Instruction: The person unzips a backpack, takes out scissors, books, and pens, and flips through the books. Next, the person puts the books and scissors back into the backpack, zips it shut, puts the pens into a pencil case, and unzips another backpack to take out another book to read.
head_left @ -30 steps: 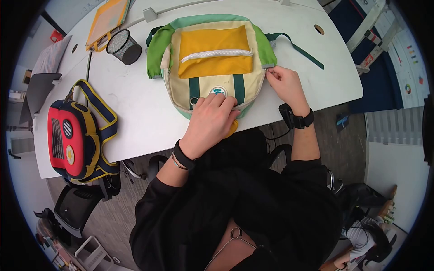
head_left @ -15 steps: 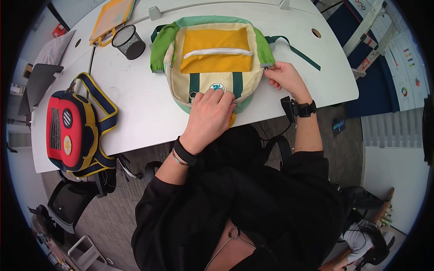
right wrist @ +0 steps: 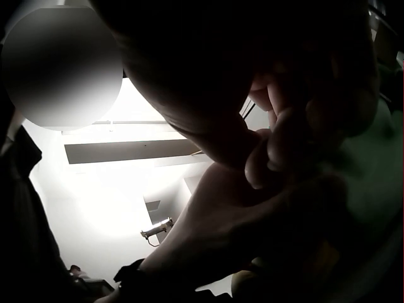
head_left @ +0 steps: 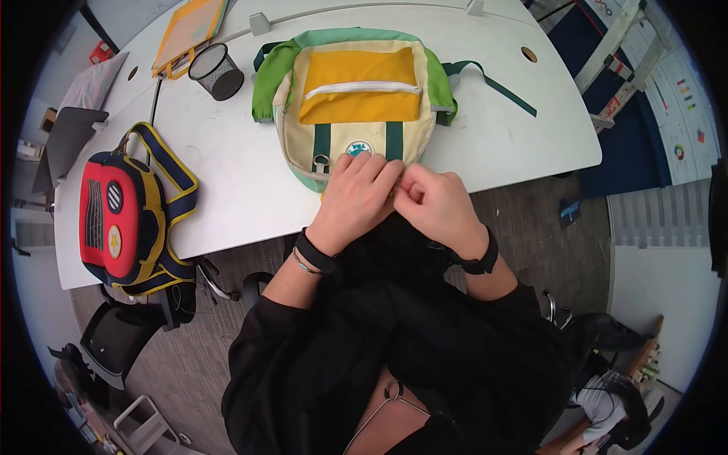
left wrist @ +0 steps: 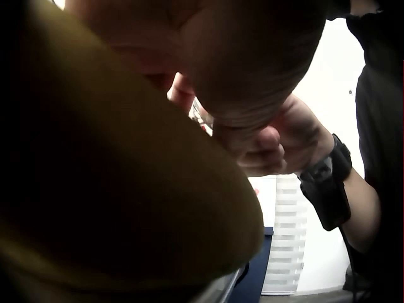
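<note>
A cream, green and yellow backpack (head_left: 292, 144) lies on the table, its round badge (head_left: 359, 149) toward the near edge. My left hand (head_left: 354, 193) holds that near edge, fingers curled over it beside a metal ring (head_left: 321, 161). Right beside it, my right hand (head_left: 440, 205) pinches the backpack's edge with thumb and curled fingers. What sits between those fingertips is hidden. Both hands nearly meet, as the right wrist view also shows. A dark yellow part (left wrist: 158, 177) of the backpack fills much of the left wrist view.
To the left, a red and navy backpack (head_left: 114, 220) stands at the table's edge. A black mesh cup (head_left: 217, 73) and an orange folder (head_left: 184, 34) lie farther back. A green strap (head_left: 500, 89) stretches right from the cream backpack across the white table (head_left: 546, 136).
My right hand has left the backpack's right side and come down and left along its edge to my left hand. The left hand keeps its hold at the near edge.
</note>
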The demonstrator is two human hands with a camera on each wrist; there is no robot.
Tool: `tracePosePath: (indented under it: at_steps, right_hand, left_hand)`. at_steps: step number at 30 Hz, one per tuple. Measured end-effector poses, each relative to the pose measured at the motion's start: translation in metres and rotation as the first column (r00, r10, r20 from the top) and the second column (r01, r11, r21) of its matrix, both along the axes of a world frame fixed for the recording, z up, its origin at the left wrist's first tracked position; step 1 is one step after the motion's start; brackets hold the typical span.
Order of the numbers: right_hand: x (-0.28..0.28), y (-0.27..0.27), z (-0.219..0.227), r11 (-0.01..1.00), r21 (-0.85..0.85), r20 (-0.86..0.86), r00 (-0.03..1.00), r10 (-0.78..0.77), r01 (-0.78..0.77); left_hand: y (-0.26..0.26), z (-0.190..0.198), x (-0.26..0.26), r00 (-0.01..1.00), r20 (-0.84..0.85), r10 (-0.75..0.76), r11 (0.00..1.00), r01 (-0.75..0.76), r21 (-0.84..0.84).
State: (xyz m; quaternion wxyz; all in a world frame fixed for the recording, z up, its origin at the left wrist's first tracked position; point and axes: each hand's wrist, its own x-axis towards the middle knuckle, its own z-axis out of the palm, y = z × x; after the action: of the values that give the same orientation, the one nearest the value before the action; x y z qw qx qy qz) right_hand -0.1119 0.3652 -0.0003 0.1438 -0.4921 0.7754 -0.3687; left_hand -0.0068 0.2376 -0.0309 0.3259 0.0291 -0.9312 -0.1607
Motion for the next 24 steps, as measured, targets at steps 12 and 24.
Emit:
tracePosePath:
  at_steps: [12, 24]
  right_hand:
    - [-0.039, -0.01, -0.007, 0.98, -0.128, -0.124, 0.983, 0.133, -0.149]
    - [-0.042, -0.03, 0.017, 0.9, -0.413, 0.203, 0.977, -0.06, 0.141]
  left_hand:
    - [0.001, 0.001, 0.02, 0.98, -0.164, 0.114, 0.989, -0.096, 0.114]
    - [-0.111, 0.025, 0.081, 0.858, 0.135, 0.495, 0.823, -0.513, 0.245]
